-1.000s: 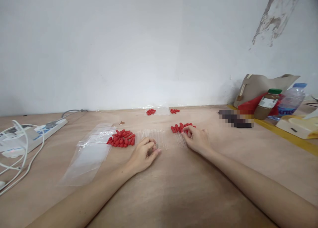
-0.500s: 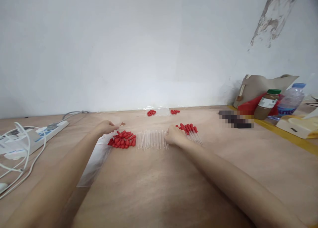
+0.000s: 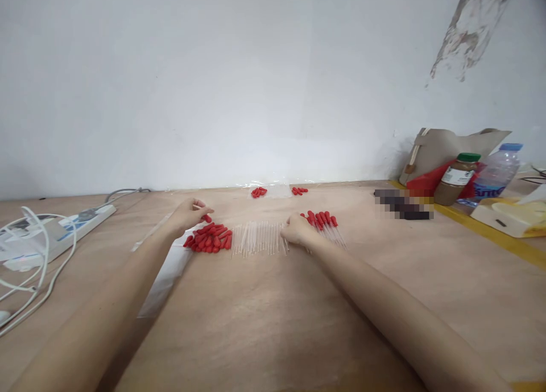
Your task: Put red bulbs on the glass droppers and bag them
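Note:
My left hand [image 3: 187,214] hovers at the far edge of a heap of red rubber bulbs [image 3: 211,238], its fingers pinched on one red bulb [image 3: 207,218]. My right hand [image 3: 297,231] rests with curled fingers at the right end of a row of clear glass tubes [image 3: 259,238] laid side by side. Whether it grips a tube I cannot make out. Right of that hand lie several tubes fitted with red bulbs [image 3: 325,223].
A clear plastic bag [image 3: 164,272] lies under my left forearm. A power strip with white cables [image 3: 51,232] is at far left. Two small clusters of red bulbs [image 3: 259,192] lie near the wall. A bag, jar [image 3: 456,177] and water bottle [image 3: 495,173] stand at right.
My left hand went from the near end of the tube row out past the bulb heap and picked up one bulb. My right hand shifted left, from the finished droppers to the tube row's end.

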Demonstrator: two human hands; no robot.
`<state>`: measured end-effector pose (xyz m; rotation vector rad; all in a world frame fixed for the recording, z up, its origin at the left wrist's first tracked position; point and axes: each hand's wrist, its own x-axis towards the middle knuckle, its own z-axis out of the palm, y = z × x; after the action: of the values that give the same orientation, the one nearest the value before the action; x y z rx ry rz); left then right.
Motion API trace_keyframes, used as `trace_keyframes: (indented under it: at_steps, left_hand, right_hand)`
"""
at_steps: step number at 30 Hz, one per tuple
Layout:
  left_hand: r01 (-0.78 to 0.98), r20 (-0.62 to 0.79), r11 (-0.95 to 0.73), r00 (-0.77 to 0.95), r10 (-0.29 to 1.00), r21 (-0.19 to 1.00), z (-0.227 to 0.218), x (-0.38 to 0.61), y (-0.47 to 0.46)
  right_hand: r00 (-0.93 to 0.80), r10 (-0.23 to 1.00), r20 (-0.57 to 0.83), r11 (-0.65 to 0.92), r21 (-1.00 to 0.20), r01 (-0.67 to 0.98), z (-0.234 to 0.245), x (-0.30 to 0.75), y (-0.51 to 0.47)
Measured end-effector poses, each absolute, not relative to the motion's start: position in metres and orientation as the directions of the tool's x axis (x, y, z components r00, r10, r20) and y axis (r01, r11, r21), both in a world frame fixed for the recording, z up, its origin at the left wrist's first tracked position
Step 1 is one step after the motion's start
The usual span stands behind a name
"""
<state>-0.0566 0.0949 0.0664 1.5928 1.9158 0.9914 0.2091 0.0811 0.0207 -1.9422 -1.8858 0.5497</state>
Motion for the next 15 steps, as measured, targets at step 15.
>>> trace_keyframes:
  at_steps: [15]
  left_hand:
    - [0.433, 0.35, -0.481, 0.349, 0.869, 0.762, -0.019, 0.055, 0.02]
  right_hand:
    - [-0.311, 0.692, 0.651, 0.676, -0.433, 0.597, -0.021, 0.277, 0.011]
